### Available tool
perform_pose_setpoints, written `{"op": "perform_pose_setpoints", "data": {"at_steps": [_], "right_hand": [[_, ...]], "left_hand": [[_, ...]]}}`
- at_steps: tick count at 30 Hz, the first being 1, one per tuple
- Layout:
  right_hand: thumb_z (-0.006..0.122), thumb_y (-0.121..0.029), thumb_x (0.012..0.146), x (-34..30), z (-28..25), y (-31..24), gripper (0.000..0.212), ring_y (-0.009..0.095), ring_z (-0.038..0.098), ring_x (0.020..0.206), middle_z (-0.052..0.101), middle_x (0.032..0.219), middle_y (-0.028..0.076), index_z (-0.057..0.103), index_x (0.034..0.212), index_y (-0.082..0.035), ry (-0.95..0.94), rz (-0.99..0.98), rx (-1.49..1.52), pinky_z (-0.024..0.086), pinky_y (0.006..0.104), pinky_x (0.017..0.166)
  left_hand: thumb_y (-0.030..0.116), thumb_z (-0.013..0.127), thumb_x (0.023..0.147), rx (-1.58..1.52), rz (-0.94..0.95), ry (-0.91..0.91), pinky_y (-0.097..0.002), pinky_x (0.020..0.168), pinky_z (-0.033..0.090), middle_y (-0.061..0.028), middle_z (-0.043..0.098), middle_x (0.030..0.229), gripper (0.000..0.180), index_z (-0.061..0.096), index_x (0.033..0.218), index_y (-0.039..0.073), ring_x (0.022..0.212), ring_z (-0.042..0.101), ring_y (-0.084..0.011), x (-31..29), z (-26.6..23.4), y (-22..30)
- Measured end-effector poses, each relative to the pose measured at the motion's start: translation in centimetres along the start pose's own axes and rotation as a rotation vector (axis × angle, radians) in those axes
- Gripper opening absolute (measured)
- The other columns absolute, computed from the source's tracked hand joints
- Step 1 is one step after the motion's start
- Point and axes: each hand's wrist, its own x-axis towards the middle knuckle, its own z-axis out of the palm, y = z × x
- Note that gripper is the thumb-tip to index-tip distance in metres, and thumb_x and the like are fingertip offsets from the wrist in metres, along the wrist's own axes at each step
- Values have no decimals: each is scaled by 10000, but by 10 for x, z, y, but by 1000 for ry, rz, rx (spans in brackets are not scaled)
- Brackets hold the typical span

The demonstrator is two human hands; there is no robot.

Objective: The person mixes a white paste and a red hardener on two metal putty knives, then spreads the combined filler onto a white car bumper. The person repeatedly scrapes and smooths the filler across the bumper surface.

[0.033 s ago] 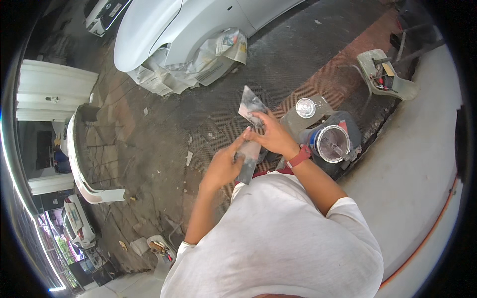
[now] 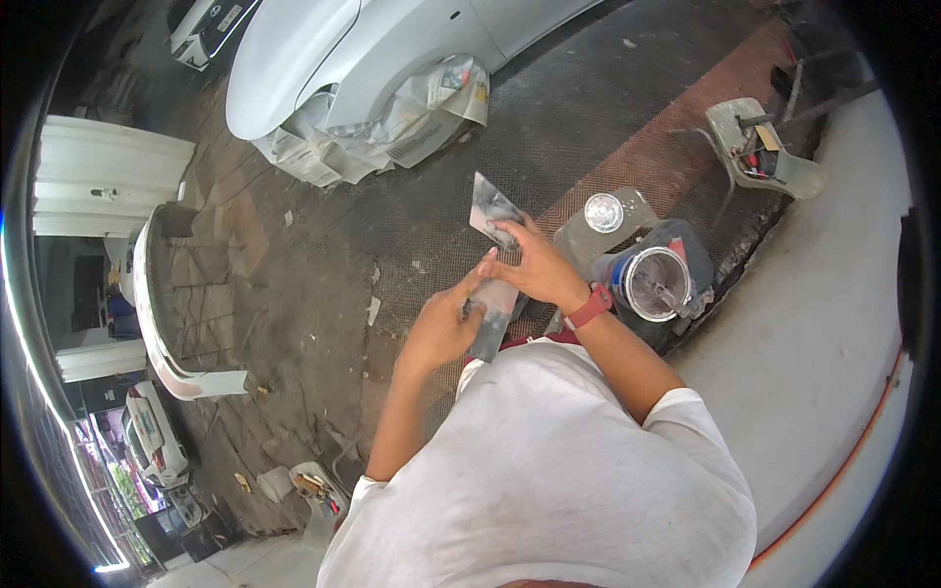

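"What differs on my feed?"
"Little: I see the tip of the upper scraper (image 2: 489, 204) slightly further left. The right hand (image 2: 542, 267) pinches it, fingers curled; the left hand (image 2: 446, 326), partly closed, grips the lower scraper (image 2: 497, 318), close to the shirt (image 2: 549, 441)."
"How do they look?"
"Flat, greyish, smeared pinkish."
"Containers?"
"Right of the hands I have an open can (image 2: 627, 282) holding greyish stuff (image 2: 647, 288), and a shiny round tin (image 2: 603, 213); its contents I can't tell."
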Motion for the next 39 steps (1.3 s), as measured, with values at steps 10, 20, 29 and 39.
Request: {"op": "perform_pose_setpoints", "data": {"at_steps": [10,20,29,39], "right_hand": [[739,-343,986,24,1,65,408,222,680,1076,741,1133,141,740,1194,8,80,128,223,515,351,957],[775,-347,921,-18,3,51,349,195,667,775,705,803,180,776,893,1,-170,18,52,527,376,773],[667,-54,965,-19,-36,-24,350,311,695,1100,673,1113,175,567,1300,-47,156,-6,149,539,417,905],[620,-22,960,-26,-34,10,628,345,617,1272,604,1393,227,433,1557,-82,-147,133,-2,492,419,1074]], "left_hand": [[16,707,951,-642,231,488,-347,1169,399,-159,600,1480,714,397,1593,-28,1347,571,-227,10,-7,-15],[84,697,1004,-1130,210,905,-380,980,563,-117,644,1358,466,508,1430,86,1187,671,-247,34,-39,-44],[251,714,1014,-1364,-173,431,-548,1154,429,-130,468,1556,814,209,1652,207,1429,470,-302,45,8,-22],[162,682,1030,-1215,159,584,-365,1069,492,-116,612,1370,574,406,1518,41,1245,602,-200,53,3,-33]]}}
